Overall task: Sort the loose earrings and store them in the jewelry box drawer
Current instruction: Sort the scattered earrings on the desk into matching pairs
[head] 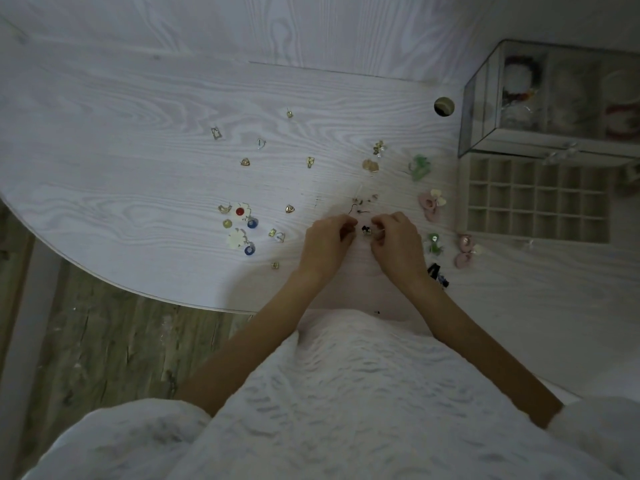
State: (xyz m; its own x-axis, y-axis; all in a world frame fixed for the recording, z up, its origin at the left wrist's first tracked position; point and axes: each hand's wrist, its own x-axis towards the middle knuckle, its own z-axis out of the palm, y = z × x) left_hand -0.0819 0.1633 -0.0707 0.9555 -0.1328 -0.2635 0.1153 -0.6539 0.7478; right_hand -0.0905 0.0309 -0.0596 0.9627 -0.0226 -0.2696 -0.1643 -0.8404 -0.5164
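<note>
Spanning most of the view, a pale wood-grain table [145, 109] with a curved front edge meets a matching pale wall; grey plank floor [104, 341] shows at lower left. One round cable hole [444, 106] is cut near the glass jewelry box [554, 98]. One drawer tray [535, 199], divided into small square compartments, lies pulled out in front of that box. Roughly twenty loose earrings lie scattered: two white flower pieces with blue drops [242, 240], two green [419, 167], three pink [429, 204], several small gold studs [290, 114]. Left hand [327, 242] and right hand [398, 242], fingers curled, pinch one small dark earring [366, 231] between them, just above the table. A black clip [437, 273] sits beside the right wrist. Nothing lies between hands and tray except the pink pieces
</note>
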